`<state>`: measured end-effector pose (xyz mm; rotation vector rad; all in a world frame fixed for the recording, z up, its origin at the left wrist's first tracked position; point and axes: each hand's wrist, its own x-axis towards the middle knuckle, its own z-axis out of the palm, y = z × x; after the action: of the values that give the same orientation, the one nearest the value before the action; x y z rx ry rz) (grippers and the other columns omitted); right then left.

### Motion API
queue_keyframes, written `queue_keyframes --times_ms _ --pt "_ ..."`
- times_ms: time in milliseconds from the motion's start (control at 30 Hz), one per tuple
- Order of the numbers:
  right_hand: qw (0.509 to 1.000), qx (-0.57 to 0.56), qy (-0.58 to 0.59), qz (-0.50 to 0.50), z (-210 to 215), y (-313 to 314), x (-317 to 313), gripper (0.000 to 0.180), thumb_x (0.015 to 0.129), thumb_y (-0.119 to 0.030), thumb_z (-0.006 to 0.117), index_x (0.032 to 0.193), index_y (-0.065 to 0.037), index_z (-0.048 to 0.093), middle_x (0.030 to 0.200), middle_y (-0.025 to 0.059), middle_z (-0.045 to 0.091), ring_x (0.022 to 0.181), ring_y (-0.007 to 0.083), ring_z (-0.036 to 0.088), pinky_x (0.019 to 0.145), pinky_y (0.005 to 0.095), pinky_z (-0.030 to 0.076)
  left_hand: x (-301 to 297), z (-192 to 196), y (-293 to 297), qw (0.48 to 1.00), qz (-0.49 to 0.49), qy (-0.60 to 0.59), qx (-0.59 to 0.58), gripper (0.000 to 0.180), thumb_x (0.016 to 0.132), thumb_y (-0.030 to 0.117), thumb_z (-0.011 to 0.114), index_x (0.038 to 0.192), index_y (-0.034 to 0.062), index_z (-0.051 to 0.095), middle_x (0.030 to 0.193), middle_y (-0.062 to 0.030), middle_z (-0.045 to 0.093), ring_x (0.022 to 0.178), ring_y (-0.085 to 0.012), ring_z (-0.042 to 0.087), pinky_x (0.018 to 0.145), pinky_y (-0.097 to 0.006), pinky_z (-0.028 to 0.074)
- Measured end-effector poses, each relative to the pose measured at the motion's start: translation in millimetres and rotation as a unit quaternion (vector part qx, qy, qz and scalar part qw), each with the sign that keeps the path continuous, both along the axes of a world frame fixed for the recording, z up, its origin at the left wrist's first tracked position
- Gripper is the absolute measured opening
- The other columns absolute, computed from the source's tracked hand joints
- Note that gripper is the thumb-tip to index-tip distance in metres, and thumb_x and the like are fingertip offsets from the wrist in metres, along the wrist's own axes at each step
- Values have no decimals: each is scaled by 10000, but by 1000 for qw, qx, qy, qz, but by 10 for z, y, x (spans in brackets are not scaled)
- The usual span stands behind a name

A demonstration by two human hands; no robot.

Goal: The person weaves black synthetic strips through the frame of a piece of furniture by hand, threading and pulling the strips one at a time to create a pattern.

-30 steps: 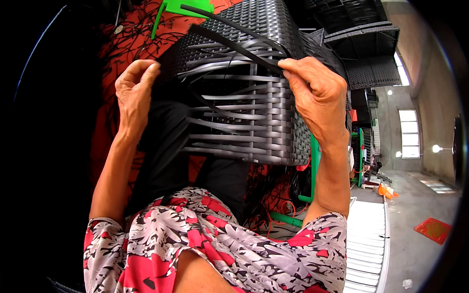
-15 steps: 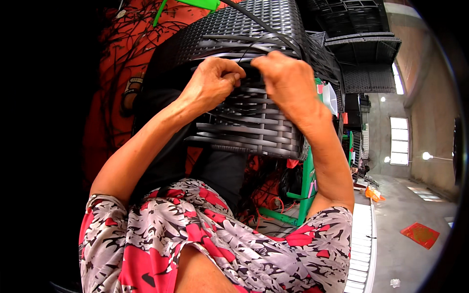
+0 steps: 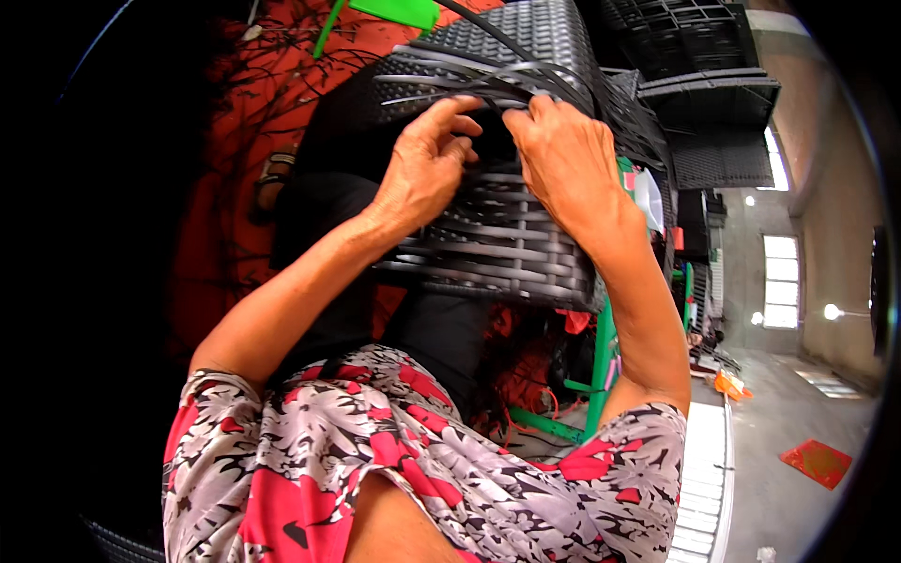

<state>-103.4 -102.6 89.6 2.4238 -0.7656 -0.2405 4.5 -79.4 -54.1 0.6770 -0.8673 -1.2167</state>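
Observation:
A half-woven piece of black wickerwork (image 3: 526, 246) rests across my lap, its flat plastic strips crossing in rows on the near side. Loose ends of black strips (image 3: 427, 77) stick out along a dark gap in the middle. My left hand (image 3: 427, 169) is at the gap's left, index finger stretched to the strips, the other fingers bent and apart from the thumb. On the right, my right hand (image 3: 568, 169) bends over the gap's edge, its fingertips pinched on a black strip that they partly hide.
Under the work stands a green frame (image 3: 601, 366). A green plastic piece (image 3: 399, 11) and scattered black strips lie on the red floor covering (image 3: 221, 202). More black wicker pieces (image 3: 709, 122) are stacked at the far right. A foot in a sandal (image 3: 272, 183) shows at left.
My left hand has opened from a pinch, its index finger reaching up to the strips. My right hand has come to the gap's edge. The whole view has shifted slightly.

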Motion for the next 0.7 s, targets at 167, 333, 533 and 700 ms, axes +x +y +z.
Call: queue_keyframes --times_ms 167,333,533,700 --pt "998 -16 16 -57 -100 38 3 115 755 -65 566 869 -62 563 775 95 614 777 255 629 638 386 525 -134 -39 -45 993 63 3 -99 320 822 -75 490 1119 25 549 1047 -21 554 812 -104 575 686 -250 495" --pt "996 53 -65 -32 -88 30 -146 179 659 -4 634 828 -27 580 815 135 576 816 322 573 666 421 493 -253 -168 -33 999 38 -1 -14 155 847 -20 519 993 15 556 911 -18 558 765 -94 546 664 -241 461" --pt "954 121 -266 71 125 200 -161 254 742 -9 588 994 -24 609 795 137 557 802 343 533 679 435 454 -412 -216 36 986 161 -49 2 13 807 3 605 813 -4 596 743 -63 538 731 -114 525 661 -276 446" --pt "946 120 -272 128 88 199 -217 231 743 2 581 973 15 599 816 164 579 801 354 537 681 432 453 -573 -141 -206 948 146 -283 -23 206 827 185 584 824 -17 625 801 -198 634 769 -369 613 677 -420 468"
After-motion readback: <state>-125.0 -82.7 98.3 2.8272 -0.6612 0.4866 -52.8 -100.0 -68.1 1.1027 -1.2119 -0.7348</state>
